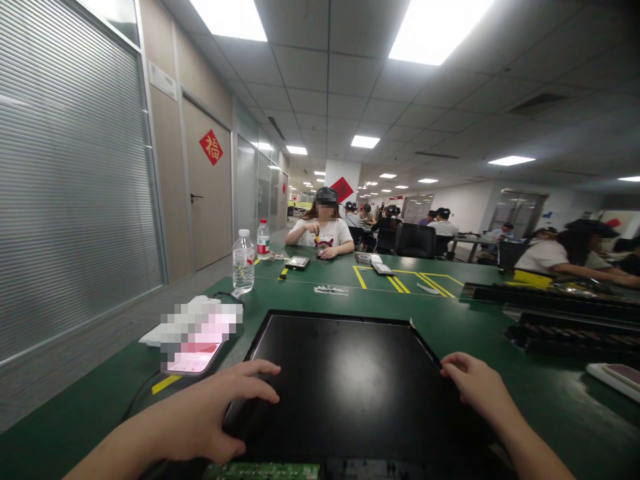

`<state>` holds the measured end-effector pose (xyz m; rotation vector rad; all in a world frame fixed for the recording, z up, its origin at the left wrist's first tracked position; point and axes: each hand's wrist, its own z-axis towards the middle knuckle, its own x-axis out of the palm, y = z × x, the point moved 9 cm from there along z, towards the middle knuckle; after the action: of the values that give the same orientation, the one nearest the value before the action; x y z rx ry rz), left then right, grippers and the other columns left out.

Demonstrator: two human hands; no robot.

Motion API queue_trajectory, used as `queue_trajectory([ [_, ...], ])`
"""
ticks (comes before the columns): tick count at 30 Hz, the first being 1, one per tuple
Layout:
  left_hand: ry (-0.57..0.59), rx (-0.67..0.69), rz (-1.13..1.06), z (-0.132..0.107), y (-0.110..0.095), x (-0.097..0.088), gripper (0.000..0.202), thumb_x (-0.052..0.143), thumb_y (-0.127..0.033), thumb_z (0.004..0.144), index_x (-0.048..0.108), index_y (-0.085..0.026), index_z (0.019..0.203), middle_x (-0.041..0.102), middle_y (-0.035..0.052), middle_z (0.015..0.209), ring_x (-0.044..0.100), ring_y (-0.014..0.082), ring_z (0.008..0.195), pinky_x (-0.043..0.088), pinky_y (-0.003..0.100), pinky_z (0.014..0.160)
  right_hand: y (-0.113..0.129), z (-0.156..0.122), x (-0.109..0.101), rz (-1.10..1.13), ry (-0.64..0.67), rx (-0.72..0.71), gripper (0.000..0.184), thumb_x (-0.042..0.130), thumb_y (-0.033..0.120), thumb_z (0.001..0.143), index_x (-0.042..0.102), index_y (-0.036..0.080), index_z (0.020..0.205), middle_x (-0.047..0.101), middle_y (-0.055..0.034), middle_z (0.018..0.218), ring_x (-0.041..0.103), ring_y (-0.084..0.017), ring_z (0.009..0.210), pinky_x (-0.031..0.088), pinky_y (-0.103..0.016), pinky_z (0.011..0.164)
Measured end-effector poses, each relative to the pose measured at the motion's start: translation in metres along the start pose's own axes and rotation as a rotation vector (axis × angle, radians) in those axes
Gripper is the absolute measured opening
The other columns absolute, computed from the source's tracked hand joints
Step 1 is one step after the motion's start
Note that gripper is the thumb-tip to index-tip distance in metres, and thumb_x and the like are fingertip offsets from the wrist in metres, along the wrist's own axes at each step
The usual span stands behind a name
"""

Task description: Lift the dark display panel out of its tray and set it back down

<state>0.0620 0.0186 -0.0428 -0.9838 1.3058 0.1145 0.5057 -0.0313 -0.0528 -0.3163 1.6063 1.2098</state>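
A large flat LCD screen panel point(320, 387) with a glossy black face and a thin dark frame lies on the green table in front of me. My left hand point(235, 403) is at the panel's left edge, fingers spread and thumb low, gripping nothing. At the right edge, the fingers of my right hand point(467, 380) are pinched together on the rim of the panel. Part of a green circuit board point(263, 471) shows below the panel's near edge. A small pale bit sticks up at the far right corner.
Left of the panel lie a lit phone point(195, 357) and a water bottle point(243, 262); a red-capped bottle point(263, 240) stands beyond. Dark long parts point(560, 330) are stacked to the right, near a white-edged device point(617, 379). Across the table point(280, 300) sits a person point(323, 230) near hard drives point(298, 263).
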Motion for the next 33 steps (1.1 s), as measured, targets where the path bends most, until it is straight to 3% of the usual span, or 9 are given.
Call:
queue_trajectory([
  [3,-0.041,-0.021,0.005,0.004,0.008,-0.001,0.059,0.067,-0.026,0.06,0.051,-0.037,0.116,0.032,-0.003,0.141,0.034,0.0241,0.125,0.027,0.035,0.103,0.001,0.001,0.0,0.004,0.002,0.0,0.026,0.043,0.033,0.067,0.063,0.022,0.079,0.069,-0.0023,0.079,0.06,-0.015,0.057,0.042,-0.025,0.056],
  [6,-0.188,-0.09,0.044,0.01,0.022,-0.013,0.045,0.054,-0.041,0.073,0.052,-0.031,0.117,0.038,0.0025,0.137,0.037,0.0248,0.123,0.029,0.038,0.102,0.001,0.003,0.001,0.008,0.001,-0.004,0.026,0.043,0.034,0.067,0.063,0.022,0.079,0.069,-0.0024,0.08,0.06,-0.016,0.061,0.043,-0.025,0.057],
  [8,-0.298,-0.15,0.096,0.013,0.03,-0.022,0.039,0.043,-0.041,0.079,0.056,-0.027,0.113,0.044,0.0054,0.131,0.041,0.0247,0.119,0.03,0.039,0.101,0.0,0.005,0.003,0.012,0.003,-0.008,0.027,0.043,0.035,0.068,0.063,0.022,0.08,0.069,-0.0025,0.081,0.061,-0.016,0.063,0.043,-0.025,0.057],
  [11,-0.366,-0.228,0.157,0.016,0.038,-0.028,0.038,0.04,-0.034,0.08,0.061,-0.021,0.108,0.052,0.0093,0.123,0.047,0.0249,0.113,0.033,0.039,0.099,-0.001,0.007,0.005,0.005,0.003,-0.021,0.027,0.043,0.036,0.068,0.063,0.022,0.08,0.069,-0.0022,0.082,0.061,-0.016,0.062,0.043,-0.025,0.058],
  [20,-0.327,-0.3,0.222,0.021,0.046,-0.015,0.041,0.04,-0.008,0.071,0.064,-0.014,0.103,0.058,0.0116,0.109,0.052,0.0228,0.103,0.037,0.036,0.093,-0.002,0.003,0.009,-0.003,0.011,-0.022,0.027,0.043,0.036,0.068,0.063,0.022,0.081,0.069,-0.0021,0.082,0.061,-0.016,0.064,0.044,-0.025,0.057],
  [33,-0.334,-0.291,0.203,0.019,0.05,-0.012,0.046,0.04,-0.005,0.068,0.064,-0.016,0.105,0.057,0.0111,0.108,0.052,0.0228,0.102,0.037,0.036,0.092,-0.004,0.003,0.008,-0.017,0.004,-0.019,0.028,0.044,0.037,0.068,0.064,0.022,0.082,0.068,-0.0025,0.082,0.062,-0.017,0.064,0.044,-0.025,0.057],
])
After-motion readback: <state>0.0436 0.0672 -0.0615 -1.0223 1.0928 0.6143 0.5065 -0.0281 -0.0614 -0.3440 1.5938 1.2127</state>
